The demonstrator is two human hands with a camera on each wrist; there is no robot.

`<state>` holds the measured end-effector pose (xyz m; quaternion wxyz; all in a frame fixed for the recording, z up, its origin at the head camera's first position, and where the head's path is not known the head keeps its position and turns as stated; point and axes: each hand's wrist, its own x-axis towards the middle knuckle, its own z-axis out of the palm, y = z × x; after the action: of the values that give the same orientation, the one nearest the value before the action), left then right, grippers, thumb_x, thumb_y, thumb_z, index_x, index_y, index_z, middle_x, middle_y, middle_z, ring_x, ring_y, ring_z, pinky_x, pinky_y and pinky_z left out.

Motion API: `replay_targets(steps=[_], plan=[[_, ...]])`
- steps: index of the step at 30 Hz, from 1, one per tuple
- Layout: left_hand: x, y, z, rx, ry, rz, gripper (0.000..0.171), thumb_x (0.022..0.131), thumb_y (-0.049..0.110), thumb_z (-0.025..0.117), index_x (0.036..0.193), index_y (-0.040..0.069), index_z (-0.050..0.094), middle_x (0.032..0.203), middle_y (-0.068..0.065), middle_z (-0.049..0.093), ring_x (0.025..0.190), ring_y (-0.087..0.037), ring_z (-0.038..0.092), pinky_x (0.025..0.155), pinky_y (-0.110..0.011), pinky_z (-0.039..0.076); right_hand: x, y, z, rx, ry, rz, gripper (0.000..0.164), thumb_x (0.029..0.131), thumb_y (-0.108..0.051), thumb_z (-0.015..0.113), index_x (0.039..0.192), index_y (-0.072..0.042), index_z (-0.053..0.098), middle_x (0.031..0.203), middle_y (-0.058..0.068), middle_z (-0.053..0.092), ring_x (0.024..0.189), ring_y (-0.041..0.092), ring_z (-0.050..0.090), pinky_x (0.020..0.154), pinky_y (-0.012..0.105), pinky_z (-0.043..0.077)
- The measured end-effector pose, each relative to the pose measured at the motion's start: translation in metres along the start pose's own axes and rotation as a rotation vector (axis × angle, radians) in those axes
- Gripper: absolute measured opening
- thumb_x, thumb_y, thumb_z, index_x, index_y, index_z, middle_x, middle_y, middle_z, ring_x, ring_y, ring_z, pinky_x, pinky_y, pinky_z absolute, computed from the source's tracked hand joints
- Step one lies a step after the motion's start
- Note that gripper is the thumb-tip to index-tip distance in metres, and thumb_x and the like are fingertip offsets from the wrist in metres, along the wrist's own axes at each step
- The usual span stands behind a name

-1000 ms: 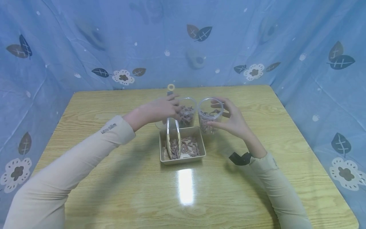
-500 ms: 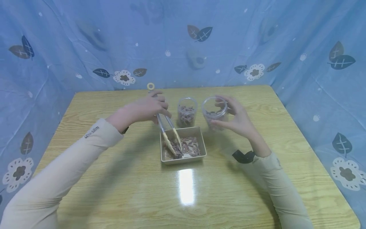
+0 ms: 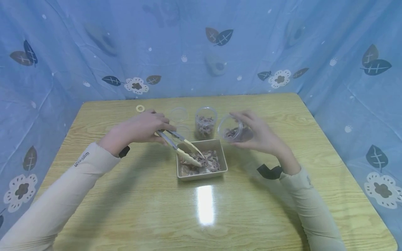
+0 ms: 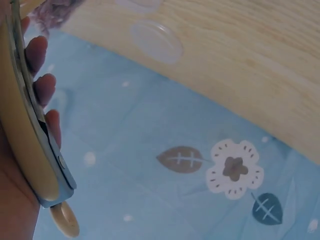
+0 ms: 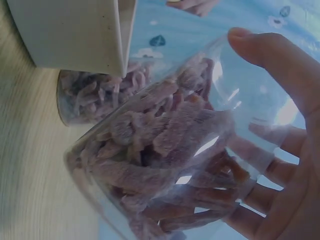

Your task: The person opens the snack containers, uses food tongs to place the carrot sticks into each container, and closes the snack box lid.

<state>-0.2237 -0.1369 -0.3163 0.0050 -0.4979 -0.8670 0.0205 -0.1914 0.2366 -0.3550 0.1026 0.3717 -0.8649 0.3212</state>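
Note:
My left hand (image 3: 141,128) grips a pair of tongs (image 3: 187,157) with cream arms and a ring at the handle end. They slant down to the right, their spread tips among brownish strips (image 3: 214,159), like dried meat, in a beige rectangular tray (image 3: 202,177). In the left wrist view, fingers wrap the tongs' handle (image 4: 30,125). My right hand (image 3: 262,134) holds a clear jar (image 3: 226,122) tilted, its mouth toward the left, behind the tray's right corner. The right wrist view has thumb and fingers around this jar (image 5: 165,135), which contains many strips.
A second clear jar (image 3: 205,122) with strips stands upright behind the tray. Two clear round lids (image 3: 179,114) lie to its left. Blue patterned cloth (image 3: 182,52) hangs around the back and sides of the wooden table (image 3: 150,216).
My left hand has moved left and lower, tilting the tongs from near upright to a slant. My right hand shifted right, then tipped its jar leftward.

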Motion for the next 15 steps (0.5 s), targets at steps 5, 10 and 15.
replay_targets(steps=[5, 10, 15], plan=[[-0.013, 0.006, 0.002, -0.04, 0.012, -0.045, 0.054, 0.074, 0.05, 0.069, 0.118, 0.019, 0.064, 0.102, 0.002, 0.066, 0.086, -0.016, 0.057, 0.078, -0.039, 0.042, -0.001, -0.004, 0.004, -0.074, -0.035, -0.004, 0.09, 0.063, -0.021, 0.085, 0.14, -0.009, 0.04, 0.125, 0.011, 0.049, 0.098, 0.022, 0.054, 0.083, 0.04, 0.049], [-0.024, 0.011, 0.003, -0.059, 0.047, -0.08, 0.056, 0.077, 0.054, 0.065, 0.119, 0.018, 0.063, 0.105, 0.0, 0.067, 0.091, -0.017, 0.06, 0.079, -0.04, 0.044, -0.001, -0.012, 0.004, -0.163, -0.086, 0.012, 0.091, 0.064, -0.029, 0.084, 0.141, -0.012, 0.039, 0.127, 0.011, 0.049, 0.101, 0.023, 0.054, 0.085, 0.04, 0.048], [-0.03, 0.015, 0.003, -0.054, 0.118, -0.099, 0.055, 0.078, 0.056, 0.063, 0.117, 0.018, 0.065, 0.094, 0.004, 0.066, 0.078, -0.012, 0.057, 0.076, -0.038, 0.044, -0.001, -0.02, 0.006, -0.225, -0.146, 0.013, 0.092, 0.066, -0.033, 0.082, 0.143, -0.014, 0.035, 0.127, 0.012, 0.05, 0.103, 0.024, 0.054, 0.086, 0.041, 0.049]])
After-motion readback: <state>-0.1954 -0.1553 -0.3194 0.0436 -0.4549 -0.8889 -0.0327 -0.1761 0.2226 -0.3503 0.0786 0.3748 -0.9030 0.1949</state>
